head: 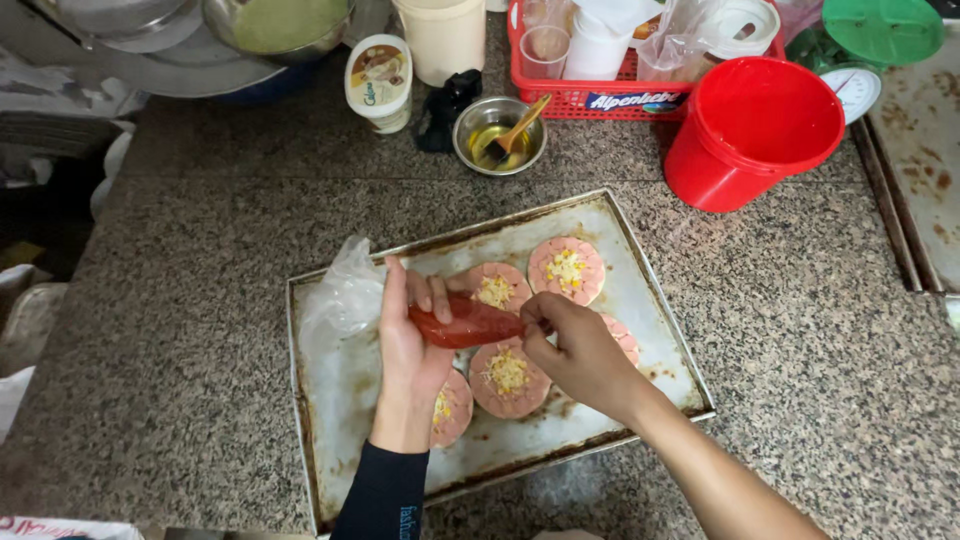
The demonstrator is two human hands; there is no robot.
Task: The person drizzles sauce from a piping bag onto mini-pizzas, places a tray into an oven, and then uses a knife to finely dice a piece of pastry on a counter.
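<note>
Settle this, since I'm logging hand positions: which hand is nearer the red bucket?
Right. The right hand pinches the tip of the red sauce bag, below and left of the red bucket; the left hand grips the bag farther left.

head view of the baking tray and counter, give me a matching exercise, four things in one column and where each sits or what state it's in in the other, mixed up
Things:
1. red sauce-filled plastic piping bag
2. round pink dough bases topped with grated cheese
3. small steel bowl with oil and a brush
4. red plastic bucket

Places or states:
A. on the granite counter right of the tray's far corner
B. lying on the worn metal baking tray
C. held between the left hand and right hand
D. on the counter beyond the tray, in front of the red basket

Pairs: 1-C, 2-B, 3-D, 4-A
</note>
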